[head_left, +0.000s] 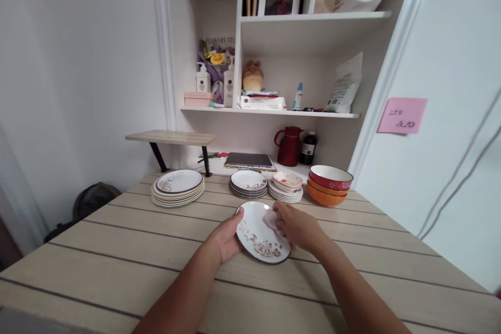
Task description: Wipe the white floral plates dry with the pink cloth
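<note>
The left hand (229, 239) is gripping a floral plate (256, 234) by its left edge, with the thumb lying over the dark rim. The right hand (293, 225) is pinching a pale wipe (270, 217) (cloth or tissue, I cannot tell which) against the upper right part of the plate's face. Between the two forearms, the plate is sitting in the grasp over the near part of the wooden counter (117, 255); whether its underside is touching the planks is hidden.

Beyond the hands, several stacks are standing in a row: larger plates (178, 198) at the left, dark-rimmed plates (249, 190) in the middle, then small white plates (287, 198) carrying pinkish dishes (287, 181). At the right end, a red bowl (331, 180) is resting in orange bowls (326, 198). Farther back, a red jug (289, 146) is standing just beside a dark bottle (309, 148).
</note>
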The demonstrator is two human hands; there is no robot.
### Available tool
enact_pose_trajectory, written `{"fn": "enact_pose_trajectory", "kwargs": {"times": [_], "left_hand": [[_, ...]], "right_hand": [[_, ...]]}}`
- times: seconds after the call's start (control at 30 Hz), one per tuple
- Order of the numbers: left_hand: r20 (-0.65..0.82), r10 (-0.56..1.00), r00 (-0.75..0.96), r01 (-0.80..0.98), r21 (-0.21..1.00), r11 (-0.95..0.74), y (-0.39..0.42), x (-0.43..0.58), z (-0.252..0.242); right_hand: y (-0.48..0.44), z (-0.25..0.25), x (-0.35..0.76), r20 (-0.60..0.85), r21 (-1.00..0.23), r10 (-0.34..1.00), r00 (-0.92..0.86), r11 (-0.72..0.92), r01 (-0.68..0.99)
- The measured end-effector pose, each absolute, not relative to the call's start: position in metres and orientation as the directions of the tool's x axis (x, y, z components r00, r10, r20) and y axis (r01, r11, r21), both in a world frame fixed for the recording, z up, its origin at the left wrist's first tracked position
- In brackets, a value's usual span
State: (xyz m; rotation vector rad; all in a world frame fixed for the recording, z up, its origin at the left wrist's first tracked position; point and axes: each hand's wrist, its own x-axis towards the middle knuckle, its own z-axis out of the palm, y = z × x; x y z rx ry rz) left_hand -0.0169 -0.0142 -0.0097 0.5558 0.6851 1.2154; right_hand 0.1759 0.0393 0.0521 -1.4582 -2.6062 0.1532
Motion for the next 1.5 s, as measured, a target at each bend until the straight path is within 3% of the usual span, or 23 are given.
{"fn": "enact_pose_trajectory", "kwargs": {"times": [0.13,0.2,0.33,0.47,0.7,0.93,1.03,1.13,1.3,1.5], "left_hand": [[-0.168,0.960,0.223,-0.648,0.710,0.275,-0.015,-0.017,-0.010],[-0.156,0.959,0.236,-0.641,0.717,0.274,-0.017,-0.016,-0.009],[-0.130,0.960,0.250,-0.620,0.740,0.262,-0.021,-0.015,-0.003],[-0.124,0.947,0.295,-0.628,0.722,0.290,-0.024,-0.012,0.003],[-0.043,0.970,0.240,-0.695,0.690,0.203,-0.022,-0.010,0.000],[-0.054,0.973,0.225,-0.735,0.646,0.206,-0.018,-0.013,-0.007],[-0.070,0.970,0.231,-0.737,0.638,0.221,-0.018,-0.014,-0.008],[-0.093,0.974,0.206,-0.743,0.633,0.217,-0.018,-0.014,-0.008],[-0.146,0.971,0.191,-0.715,0.657,0.240,-0.020,-0.013,-0.004],[-0.126,0.957,0.260,-0.683,0.677,0.275,-0.021,-0.015,-0.004]], "right_hand": [[0.013,0.065,0.181,-0.095,-0.116,0.790,-0.606,0.596,0.795],[0.000,0.067,0.177,-0.115,-0.129,0.720,-0.685,0.673,0.728],[-0.010,0.061,0.156,0.003,-0.280,0.614,-0.789,0.758,0.588],[-0.002,0.046,0.133,0.196,-0.338,0.667,-0.719,0.734,0.588],[0.022,0.040,0.102,0.331,-0.161,0.754,-0.567,0.637,0.754],[0.053,0.040,0.115,0.234,-0.010,0.824,-0.516,0.533,0.846],[0.056,0.036,0.134,0.215,0.002,0.843,-0.493,0.505,0.863],[0.051,0.037,0.152,0.180,-0.026,0.864,-0.469,0.481,0.876],[0.039,0.052,0.171,0.003,-0.068,0.873,-0.488,0.487,0.871],[0.025,0.060,0.178,-0.167,-0.392,0.647,-0.744,0.649,0.652]]}}
